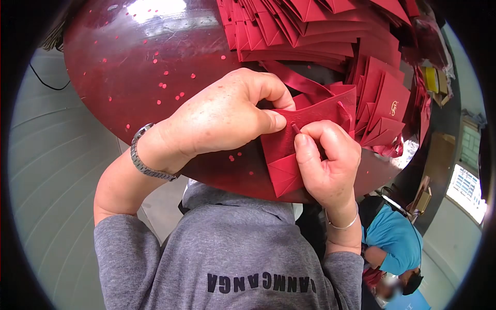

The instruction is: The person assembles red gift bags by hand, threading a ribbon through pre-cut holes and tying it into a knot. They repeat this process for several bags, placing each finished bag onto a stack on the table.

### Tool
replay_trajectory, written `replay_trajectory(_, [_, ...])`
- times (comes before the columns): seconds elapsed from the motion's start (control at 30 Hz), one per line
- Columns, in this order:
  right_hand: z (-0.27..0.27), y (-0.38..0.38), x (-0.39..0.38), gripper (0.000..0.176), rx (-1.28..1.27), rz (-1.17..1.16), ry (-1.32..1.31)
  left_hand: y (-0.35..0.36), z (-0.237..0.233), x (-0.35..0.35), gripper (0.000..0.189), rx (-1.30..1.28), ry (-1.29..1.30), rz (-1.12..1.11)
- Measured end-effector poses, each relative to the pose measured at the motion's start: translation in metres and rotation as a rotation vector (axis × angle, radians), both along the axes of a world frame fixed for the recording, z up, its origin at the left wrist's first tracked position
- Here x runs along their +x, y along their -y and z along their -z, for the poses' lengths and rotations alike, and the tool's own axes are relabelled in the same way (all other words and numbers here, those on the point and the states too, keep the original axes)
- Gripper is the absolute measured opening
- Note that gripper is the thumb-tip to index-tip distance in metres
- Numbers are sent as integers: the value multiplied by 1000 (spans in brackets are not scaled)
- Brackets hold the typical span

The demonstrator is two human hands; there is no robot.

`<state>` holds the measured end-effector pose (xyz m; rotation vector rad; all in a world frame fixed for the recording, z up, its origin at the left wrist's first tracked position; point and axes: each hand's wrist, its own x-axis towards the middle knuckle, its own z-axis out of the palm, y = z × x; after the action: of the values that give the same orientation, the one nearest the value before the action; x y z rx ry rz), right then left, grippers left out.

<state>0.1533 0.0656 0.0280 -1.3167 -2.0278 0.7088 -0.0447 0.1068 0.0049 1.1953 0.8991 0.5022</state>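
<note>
A small red paper gift bag lies flat near the table's front edge, its folded base toward me. My left hand, with a metal watch at the wrist, pinches the bag's top edge between thumb and fingers, the fingertips partly hidden behind the paper. My right hand is closed on a short end of red ribbon that comes out of the bag's front just below the rim. A wider red ribbon loops behind the bag's top. Another bit of ribbon shows at its right side.
Stacked red paper bags cover the back of the glossy dark red table. More bags, one with a gold logo, stand at the right. Small red paper dots are scattered about. A person in a blue shirt sits at the lower right.
</note>
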Motion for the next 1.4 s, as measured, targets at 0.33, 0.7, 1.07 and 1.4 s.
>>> replay_trajectory(0.33, [1,-4,4,5,-97,11,-46,2,-5,3,9,-8,54,-54])
replay_trajectory(0.7, [-12,-10,-6,9,-211,104,183,17,10,15,12,397,-39,-203])
replay_trajectory(1.07, [-20,-30,-18,11,-206,-47,400,14,10,12,13,588,-195,-310])
replay_trajectory(1.4, [-17,-47,-5,15,-641,0,65,18,11,20,11,739,-151,-307])
